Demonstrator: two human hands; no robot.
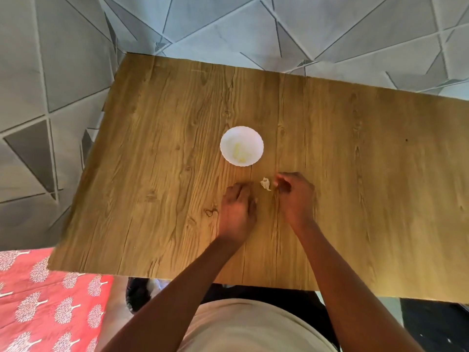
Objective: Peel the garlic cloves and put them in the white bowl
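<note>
White bowl (241,146), scalloped rim, pale peeled cloves inside, sits mid-table on the wood-grain table (355,174). Just nearer, a papery garlic scrap (265,184) lies between the hands: right hand (294,196) curled beside it, left hand (238,212) knuckles-up, grip unclear. Grey geometric floor tiles (76,72), red printed cloth (45,301).

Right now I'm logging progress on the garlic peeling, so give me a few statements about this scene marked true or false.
1. The white bowl holds pale peeled pieces. True.
2. A scrap of garlic skin lies on the table between the hands. True.
3. The bowl stands nearer the person than both hands. False: it stands beyond them.
4. The left hand is lifting the bowl. False: it is low over the table, apart from the bowl.
5. The right hand has curled fingers. True.
</note>
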